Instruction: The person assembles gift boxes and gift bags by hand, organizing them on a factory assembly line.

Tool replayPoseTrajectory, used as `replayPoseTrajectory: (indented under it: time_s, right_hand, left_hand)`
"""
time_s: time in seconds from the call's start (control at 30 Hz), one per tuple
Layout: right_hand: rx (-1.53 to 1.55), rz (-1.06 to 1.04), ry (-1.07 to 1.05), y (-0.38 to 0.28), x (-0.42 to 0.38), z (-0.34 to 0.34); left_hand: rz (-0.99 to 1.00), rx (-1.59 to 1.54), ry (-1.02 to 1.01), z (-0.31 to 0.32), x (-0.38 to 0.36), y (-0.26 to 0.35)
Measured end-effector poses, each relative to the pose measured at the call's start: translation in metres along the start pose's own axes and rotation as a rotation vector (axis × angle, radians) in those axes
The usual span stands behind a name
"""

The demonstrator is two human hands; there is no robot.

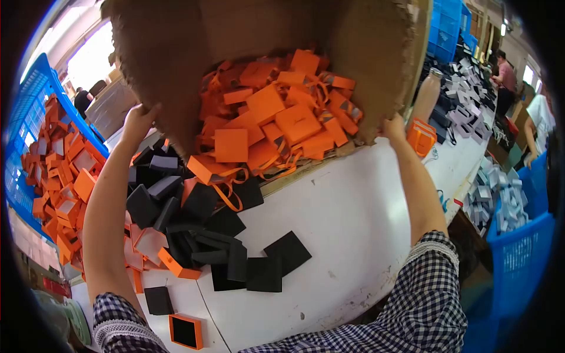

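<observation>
A large cardboard box with ragged edges lies tilted on the table, its opening facing me. Inside it is a heap of small orange gift boxes, several with ribbon loops. My left hand is closed on the box's left edge, and my right hand grips the right edge; the fingertips of both are partly hidden. Black foam pads are piled below the opening, left of centre. Close to me lies an open orange box with a black insert.
A blue crate full of orange boxes stands at the left. On the right are a bottle, an orange pouch, a pile of grey and black boxes, and a blue crate. Other people are further back.
</observation>
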State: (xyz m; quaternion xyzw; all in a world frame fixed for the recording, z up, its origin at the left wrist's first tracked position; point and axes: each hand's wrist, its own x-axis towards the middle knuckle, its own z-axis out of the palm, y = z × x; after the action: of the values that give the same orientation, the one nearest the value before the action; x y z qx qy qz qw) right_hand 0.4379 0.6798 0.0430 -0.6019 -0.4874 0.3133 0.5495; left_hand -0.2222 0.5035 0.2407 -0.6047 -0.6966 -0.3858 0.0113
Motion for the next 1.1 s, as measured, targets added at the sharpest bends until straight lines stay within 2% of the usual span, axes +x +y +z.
replayPoseTrajectory:
  time_s: [0.03, 0.1, 0.17, 0.23, 0.27, 0.3, 0.33, 0.37, 0.4, 0.47, 0.5, 0.57, 0.63, 0.67, 0.7, 0.73, 0.77, 0.8, 0.83, 0.87, 0.9, 0.93, 0.97, 1.0, 1.03, 1.1]
  right_hand:
    - [-0.105, 0.008, 0.036, -0.007, 0.002, -0.004]
    - [-0.245, -0.134, 0.117, -0.016, 0.007, 0.001]
    - [-0.559, -0.334, 0.044, 0.020, 0.059, 0.007]
    - [-0.482, -0.522, 0.066, -0.003, 0.019, 0.028]
    - [-0.320, -0.394, -0.037, -0.034, -0.018, 0.030]
    - [-0.152, -0.256, -0.144, -0.048, -0.053, 0.021]
    - [-0.166, -0.245, -0.120, -0.038, -0.052, -0.001]
    - [-0.154, -0.183, -0.021, -0.023, -0.049, -0.026]
    - [-0.140, -0.121, 0.064, -0.013, -0.049, -0.037]
    - [-0.146, -0.148, 0.062, -0.020, -0.056, -0.034]
    - [-0.142, -0.157, 0.048, -0.019, -0.066, -0.026]
    - [-0.243, -0.209, -0.058, -0.027, -0.079, -0.018]
    - [-0.220, -0.350, -0.130, -0.025, -0.098, -0.026]
    - [-0.303, -0.414, -0.055, 0.002, -0.086, -0.040]
    - [-0.381, -0.487, 0.023, 0.027, -0.068, -0.053]
    - [-0.213, -0.357, -0.013, 0.021, -0.071, -0.062]
    - [-0.056, -0.218, -0.049, 0.011, -0.080, -0.069]
    - [-0.058, -0.230, -0.076, 0.002, -0.084, -0.065]
    - [-0.103, -0.182, -0.070, -0.006, -0.088, -0.062]
    - [-0.148, -0.122, -0.062, -0.008, -0.097, -0.060]
    - [-0.154, -0.113, -0.086, -0.005, -0.108, -0.063]
    - [-0.312, -0.287, 0.008, -0.001, -0.118, -0.070]
    - [-0.464, -0.471, 0.098, -0.001, -0.130, -0.075]
    - [-0.405, -0.448, 0.097, -0.017, -0.157, -0.072]
    - [-0.409, -0.449, 0.071, -0.020, -0.169, -0.059]
    - [-0.402, -0.647, -0.129, -0.022, -0.183, -0.045]
  left_hand:
    - [0.061, 0.083, -0.017, 0.008, -0.005, 0.008]
    - [0.326, 0.134, 0.014, 0.037, -0.035, 0.071]
    - [0.415, 0.249, -0.010, 0.046, -0.071, 0.109]
    - [0.304, 0.194, 0.027, 0.042, -0.066, 0.085]
    - [0.414, 0.088, 0.115, 0.043, -0.044, 0.051]
    - [0.249, 0.087, 0.082, 0.030, -0.019, 0.022]
    - [0.194, -0.028, 0.042, 0.029, -0.015, 0.022]
    - [0.226, 0.042, 0.002, 0.034, -0.017, 0.034]
    - [0.268, -0.038, -0.014, 0.046, -0.030, 0.055]
    - [0.316, -0.092, -0.048, 0.060, -0.060, 0.082]
    - [0.257, -0.053, -0.087, 0.057, -0.069, 0.077]
    - [0.278, -0.019, 0.029, 0.046, -0.061, 0.032]
    - [0.169, 0.099, 0.101, 0.007, -0.034, 0.015]
    - [0.220, 0.037, 0.080, 0.004, -0.008, -0.036]
    - [0.183, -0.048, 0.040, 0.011, 0.000, -0.041]
    - [0.284, -0.288, -0.013, 0.031, -0.018, 0.007]
    - [0.356, 0.015, 0.031, 0.042, -0.040, 0.063]
    - [0.269, 0.002, -0.064, 0.049, -0.059, 0.095]
    - [0.183, -0.018, -0.161, 0.051, -0.072, 0.108]
    - [0.160, -0.014, -0.160, 0.049, -0.075, 0.101]
    - [0.249, 0.039, -0.029, 0.047, -0.073, 0.090]
    - [0.333, 0.096, 0.102, 0.042, -0.071, 0.078]
    - [0.221, 0.127, 0.037, 0.026, -0.060, 0.052]
    - [0.162, 0.184, 0.039, 0.014, -0.071, 0.047]
    - [0.110, 0.238, 0.033, 0.002, -0.082, 0.048]
    - [0.255, 0.339, 0.159, -0.015, -0.122, 0.056]
